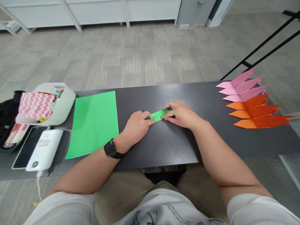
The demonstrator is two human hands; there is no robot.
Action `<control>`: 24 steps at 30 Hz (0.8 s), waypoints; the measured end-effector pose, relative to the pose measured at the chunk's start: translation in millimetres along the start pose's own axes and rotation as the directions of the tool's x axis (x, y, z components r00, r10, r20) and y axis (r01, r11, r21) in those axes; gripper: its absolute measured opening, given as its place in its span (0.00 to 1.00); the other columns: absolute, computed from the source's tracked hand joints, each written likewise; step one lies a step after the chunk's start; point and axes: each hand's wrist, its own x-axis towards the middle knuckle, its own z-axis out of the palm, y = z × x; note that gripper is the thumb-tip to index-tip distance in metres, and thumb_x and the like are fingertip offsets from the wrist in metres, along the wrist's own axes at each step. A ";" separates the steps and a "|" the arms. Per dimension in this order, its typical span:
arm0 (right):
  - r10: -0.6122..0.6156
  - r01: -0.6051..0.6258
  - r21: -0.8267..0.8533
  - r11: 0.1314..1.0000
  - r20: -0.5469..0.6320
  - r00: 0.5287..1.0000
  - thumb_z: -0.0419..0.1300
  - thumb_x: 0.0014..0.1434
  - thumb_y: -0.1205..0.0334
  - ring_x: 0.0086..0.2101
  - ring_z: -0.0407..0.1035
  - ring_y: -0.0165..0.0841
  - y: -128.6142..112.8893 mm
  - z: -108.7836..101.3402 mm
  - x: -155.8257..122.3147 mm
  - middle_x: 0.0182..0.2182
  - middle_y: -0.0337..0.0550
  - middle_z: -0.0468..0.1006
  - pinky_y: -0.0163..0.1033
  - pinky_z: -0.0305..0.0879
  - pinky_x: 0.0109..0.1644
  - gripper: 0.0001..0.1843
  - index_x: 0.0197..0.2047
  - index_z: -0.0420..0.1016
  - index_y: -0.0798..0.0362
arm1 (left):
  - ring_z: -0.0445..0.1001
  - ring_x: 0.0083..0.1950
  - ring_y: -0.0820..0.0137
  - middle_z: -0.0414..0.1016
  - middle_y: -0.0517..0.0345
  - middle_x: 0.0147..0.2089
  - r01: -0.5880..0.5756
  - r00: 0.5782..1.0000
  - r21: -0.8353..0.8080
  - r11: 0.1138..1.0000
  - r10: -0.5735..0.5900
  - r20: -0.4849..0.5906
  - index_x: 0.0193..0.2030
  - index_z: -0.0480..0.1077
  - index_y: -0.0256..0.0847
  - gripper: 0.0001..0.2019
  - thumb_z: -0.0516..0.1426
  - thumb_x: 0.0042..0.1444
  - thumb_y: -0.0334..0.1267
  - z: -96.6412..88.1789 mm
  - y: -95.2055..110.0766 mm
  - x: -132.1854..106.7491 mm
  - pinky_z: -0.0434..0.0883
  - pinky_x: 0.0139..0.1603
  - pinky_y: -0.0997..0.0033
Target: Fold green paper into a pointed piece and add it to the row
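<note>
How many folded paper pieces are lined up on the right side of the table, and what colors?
6. Three pink pieces lie at the far right edge of the table, fanned one below another. Three orange pieces follow just below, nearer the person. They overlap, so another could be hidden.

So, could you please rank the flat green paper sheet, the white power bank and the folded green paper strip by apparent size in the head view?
1. Flat green paper sheet
2. White power bank
3. Folded green paper strip, partly hidden by the hands.

No legible text: faint marks on the white power bank (44,150) too blurred to read.
</note>
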 end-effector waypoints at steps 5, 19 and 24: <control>0.027 -0.025 0.039 0.999 -0.073 0.997 0.67 0.68 0.58 0.55 0.71 0.45 -4.4 -6.6 0.0 0.55 0.44 0.80 0.54 0.61 0.61 0.08 0.45 0.89 0.40 | 0.74 0.49 0.62 0.79 0.53 0.52 0.008 1.000 0.026 1.000 -0.008 0.007 0.57 0.83 0.49 0.15 0.56 0.75 0.33 -0.8 4.0 -1.1 0.71 0.60 0.54; 0.265 -0.273 -0.045 0.961 -0.124 0.956 0.74 0.61 0.49 0.73 0.57 0.60 -11.8 28.0 10.0 0.73 0.54 0.66 0.75 0.50 0.76 0.34 0.69 0.76 0.40 | 0.76 0.52 0.58 0.79 0.50 0.53 0.025 1.000 0.020 1.000 -0.025 0.015 0.59 0.82 0.46 0.13 0.61 0.72 0.41 -5.0 13.4 -3.2 0.70 0.69 0.43; 0.357 -0.363 -0.044 0.931 -0.103 0.928 0.75 0.59 0.47 0.76 0.52 0.64 3.6 18.7 2.2 0.76 0.54 0.62 0.79 0.45 0.77 0.36 0.69 0.77 0.40 | 0.77 0.55 0.56 0.79 0.49 0.56 0.032 0.998 0.030 0.999 -0.033 0.045 0.61 0.81 0.44 0.14 0.62 0.72 0.41 -6.9 15.5 -3.4 0.69 0.72 0.41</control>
